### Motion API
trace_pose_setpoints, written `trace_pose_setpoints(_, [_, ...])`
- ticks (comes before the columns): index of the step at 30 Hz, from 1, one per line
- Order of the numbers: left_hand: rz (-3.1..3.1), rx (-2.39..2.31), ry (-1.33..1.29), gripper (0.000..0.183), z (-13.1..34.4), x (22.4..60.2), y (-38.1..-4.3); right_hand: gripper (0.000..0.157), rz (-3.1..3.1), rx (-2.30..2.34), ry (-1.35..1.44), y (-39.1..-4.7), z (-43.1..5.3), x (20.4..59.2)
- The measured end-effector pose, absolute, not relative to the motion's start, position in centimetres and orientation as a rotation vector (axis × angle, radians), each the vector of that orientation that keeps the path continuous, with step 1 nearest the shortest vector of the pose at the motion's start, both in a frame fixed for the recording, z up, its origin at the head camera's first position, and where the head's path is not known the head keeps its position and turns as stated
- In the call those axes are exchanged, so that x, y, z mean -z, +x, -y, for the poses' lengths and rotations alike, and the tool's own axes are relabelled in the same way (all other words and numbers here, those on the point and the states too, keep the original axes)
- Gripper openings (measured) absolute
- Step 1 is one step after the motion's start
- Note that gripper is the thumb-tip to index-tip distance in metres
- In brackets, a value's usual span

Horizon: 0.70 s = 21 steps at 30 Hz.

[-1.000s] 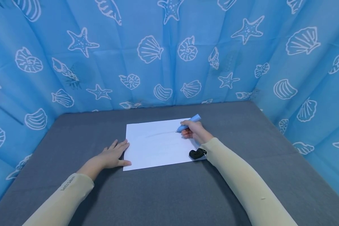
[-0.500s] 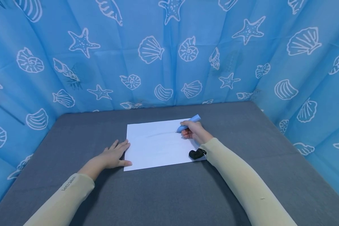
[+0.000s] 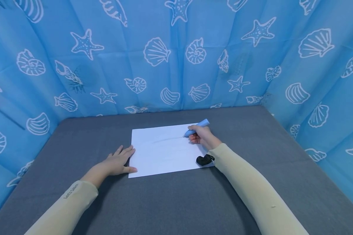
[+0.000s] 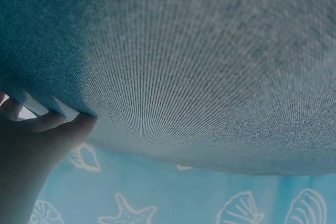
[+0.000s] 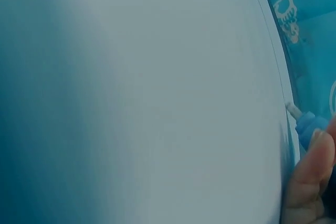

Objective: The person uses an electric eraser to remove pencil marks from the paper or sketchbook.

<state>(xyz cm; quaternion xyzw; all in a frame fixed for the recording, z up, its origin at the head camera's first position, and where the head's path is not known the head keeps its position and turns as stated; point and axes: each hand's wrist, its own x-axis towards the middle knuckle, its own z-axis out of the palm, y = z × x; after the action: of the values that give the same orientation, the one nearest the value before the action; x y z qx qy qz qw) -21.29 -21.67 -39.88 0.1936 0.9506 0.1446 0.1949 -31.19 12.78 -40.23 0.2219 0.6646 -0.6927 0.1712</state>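
A white sheet of paper [image 3: 161,158] lies on the grey tabletop. The left hand [image 3: 116,164] rests flat at its left edge, fingers spread, with thumb and fingertips on the paper. Near the sheet's upper right, the right hand [image 3: 204,136] pinches a thick light-blue pen [image 3: 204,123], tilted with its tip down at the paper. In the right wrist view, the pen [image 5: 308,125] shows a narrow pale tip, and a thin line [image 5: 273,35] on the sheet runs up to it. From the head, only a faint streak shows left of the tip.
A grey cloth [image 3: 164,202] covers the table. Blue curtains [image 3: 170,75] with white shells and starfish stand behind it and at both sides. A black wrist device [image 3: 205,160] at the right cuff hangs over the paper's lower right corner.
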Motion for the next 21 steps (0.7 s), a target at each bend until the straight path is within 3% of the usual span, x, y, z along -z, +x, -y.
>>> trace_pose_setpoints(21, [-2.677,-0.391,0.549,0.094,21.65,39.96,-21.42,0.023,-1.900,1.947,0.634,-31.30,-12.94,40.26])
